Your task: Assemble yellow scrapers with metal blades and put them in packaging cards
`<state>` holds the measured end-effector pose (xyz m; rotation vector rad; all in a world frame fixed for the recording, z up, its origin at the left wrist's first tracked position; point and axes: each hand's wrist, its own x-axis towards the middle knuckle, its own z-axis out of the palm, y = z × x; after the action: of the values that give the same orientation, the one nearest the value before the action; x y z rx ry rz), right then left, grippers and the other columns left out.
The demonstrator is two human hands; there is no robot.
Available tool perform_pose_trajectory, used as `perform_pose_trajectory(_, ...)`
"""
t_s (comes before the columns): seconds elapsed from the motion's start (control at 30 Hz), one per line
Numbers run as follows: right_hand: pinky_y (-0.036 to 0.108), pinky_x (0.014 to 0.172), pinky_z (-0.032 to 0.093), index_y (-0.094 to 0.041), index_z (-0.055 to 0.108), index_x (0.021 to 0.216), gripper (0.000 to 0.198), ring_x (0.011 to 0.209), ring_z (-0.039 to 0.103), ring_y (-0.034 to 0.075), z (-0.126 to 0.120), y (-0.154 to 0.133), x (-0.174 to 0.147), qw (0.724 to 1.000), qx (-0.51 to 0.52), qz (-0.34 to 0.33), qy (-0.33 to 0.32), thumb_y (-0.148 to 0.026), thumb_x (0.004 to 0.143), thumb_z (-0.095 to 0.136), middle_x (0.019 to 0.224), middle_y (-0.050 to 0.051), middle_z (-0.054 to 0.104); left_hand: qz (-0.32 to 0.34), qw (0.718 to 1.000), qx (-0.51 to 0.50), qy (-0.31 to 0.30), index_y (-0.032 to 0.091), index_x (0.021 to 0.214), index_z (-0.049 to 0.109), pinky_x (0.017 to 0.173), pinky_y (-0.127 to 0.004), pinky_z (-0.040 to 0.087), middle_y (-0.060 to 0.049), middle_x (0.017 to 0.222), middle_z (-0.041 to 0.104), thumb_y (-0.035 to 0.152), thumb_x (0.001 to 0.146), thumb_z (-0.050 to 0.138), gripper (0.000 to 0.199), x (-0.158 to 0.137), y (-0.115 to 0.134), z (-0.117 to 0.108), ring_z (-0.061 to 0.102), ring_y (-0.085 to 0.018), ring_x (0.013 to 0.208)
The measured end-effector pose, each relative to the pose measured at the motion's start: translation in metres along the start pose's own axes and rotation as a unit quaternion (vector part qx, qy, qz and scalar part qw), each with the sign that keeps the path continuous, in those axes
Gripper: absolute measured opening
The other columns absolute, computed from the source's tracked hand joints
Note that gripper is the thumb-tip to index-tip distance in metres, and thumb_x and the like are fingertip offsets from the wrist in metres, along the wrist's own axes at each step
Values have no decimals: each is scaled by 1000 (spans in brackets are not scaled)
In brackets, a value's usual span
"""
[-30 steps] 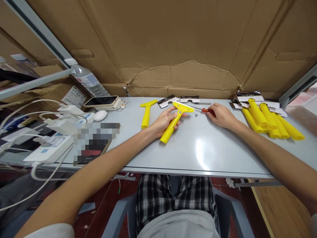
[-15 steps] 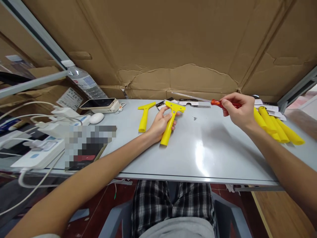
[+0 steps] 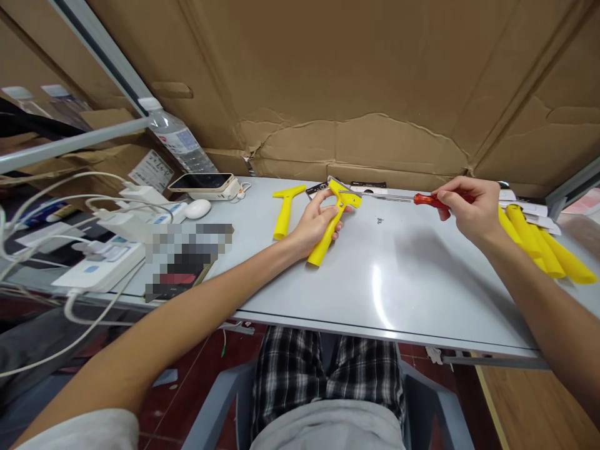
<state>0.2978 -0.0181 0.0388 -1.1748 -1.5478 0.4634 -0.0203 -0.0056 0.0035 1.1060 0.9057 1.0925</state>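
My left hand (image 3: 315,226) is wrapped round the handle of a yellow scraper (image 3: 323,245), holding it tilted with its wide head up. In my right hand (image 3: 470,203) is a screwdriver (image 3: 424,199), gripped by its red handle. Its long metal shaft points left, and the tip appears to meet the scraper's head; exact contact is too small to tell. Left of my left hand a second yellow T-shaped scraper (image 3: 283,217) lies on the table. A few tiny dark pieces (image 3: 380,220), perhaps screws, lie between my hands.
Several yellow handles (image 3: 546,240) are piled at the right by white-and-black packets. Black-and-white packaging (image 3: 369,187) lies at the back. On the left are a phone (image 3: 202,182), a white mouse (image 3: 197,209), a power strip (image 3: 100,269) with cables, and a water bottle (image 3: 180,140). Cardboard walls the back.
The screwdriver's tip has come down from above the scraper to its head. The scraper has turned slightly in my left hand. The whole view has shifted a little.
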Motion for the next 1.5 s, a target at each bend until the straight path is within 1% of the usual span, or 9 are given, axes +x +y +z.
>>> perform_pose_trajectory(0.2, 25, 51, 41, -14, 71, 78, 23, 50, 53, 9, 0, 2, 1, 1000, 13, -13, 5, -36, 85, 74, 58, 5, 58, -1, 1000, 7, -1, 27, 134, 52, 48, -24, 45, -11, 120, 79, 18, 96, 65, 42, 2, 1, -2, 58, -9, 57)
perform_pose_trajectory(0.37, 26, 50, 37, -16, 71, 78, 28, 50, 48, 8, 3, 2, 1, 1000, 18, 9, 19, -42, 85, 77, 56, 4, 55, -19, 1000, -11, 2, 27, 134, 50, 48, -24, 44, -9, 116, 80, 17, 92, 66, 45, 4, 1, -2, 57, -10, 55)
perform_pose_trajectory(0.47, 26, 50, 37, -17, 71, 78, 28, 50, 48, 8, 4, 1, 1, 1000, 17, 11, 19, -43, 85, 78, 56, 4, 55, -17, 1000, -16, -2, 27, 134, 50, 48, -24, 43, -9, 114, 80, 16, 92, 65, 46, 3, 1, -1, 58, -10, 55)
perform_pose_trajectory(0.7, 24, 47, 38, -15, 71, 76, 20, 46, 50, 8, 4, 2, 2, 999, 30, -2, 19, -34, 81, 73, 55, 1, 55, -49, 998, -47, -13, 26, 133, 50, 48, -22, 43, -9, 115, 80, 13, 91, 64, 46, 6, 0, -4, 57, -10, 55)
perform_pose_trajectory(0.83, 23, 47, 38, -15, 72, 76, 19, 47, 49, 7, 5, 2, 1, 999, 31, 0, 13, -33, 81, 74, 55, 2, 55, -60, 995, -75, -21, 24, 132, 52, 47, -21, 40, -12, 114, 80, 11, 93, 59, 42, 8, -1, -5, 57, -9, 54)
perform_pose_trajectory(0.97, 23, 47, 38, -17, 71, 75, 21, 48, 49, 7, 7, 2, 0, 999, 34, 9, 13, -36, 82, 74, 55, 1, 55, -65, 993, -93, -23, 22, 135, 53, 47, -21, 38, -13, 111, 80, 11, 97, 58, 40, 8, 1, -4, 56, -9, 54)
perform_pose_trajectory(1.23, 22, 47, 38, -13, 70, 75, 19, 47, 49, 7, 8, 2, 1, 999, 42, 1, 5, -30, 82, 73, 54, 2, 55, -61, 993, -92, -30, 22, 137, 53, 47, -21, 37, -12, 112, 79, 8, 96, 57, 43, 5, 5, -4, 56, -8, 53)
perform_pose_trajectory(1.33, 23, 46, 38, -13, 70, 74, 17, 46, 49, 8, 8, 2, 1, 999, 52, 1, 6, -29, 80, 73, 54, 2, 55, -62, 993, -94, -32, 22, 138, 52, 46, -21, 37, -12, 111, 79, 8, 96, 57, 44, 5, 6, -3, 56, -8, 53)
perform_pose_trajectory(1.5, 23, 46, 37, -14, 69, 73, 23, 46, 48, 7, 10, -1, 0, 997, 68, 24, 6, -35, 80, 75, 54, 1, 55, -75, 990, -114, -46, 21, 136, 53, 46, -20, 36, -11, 109, 78, 7, 96, 58, 42, 4, 9, -4, 54, -7, 53)
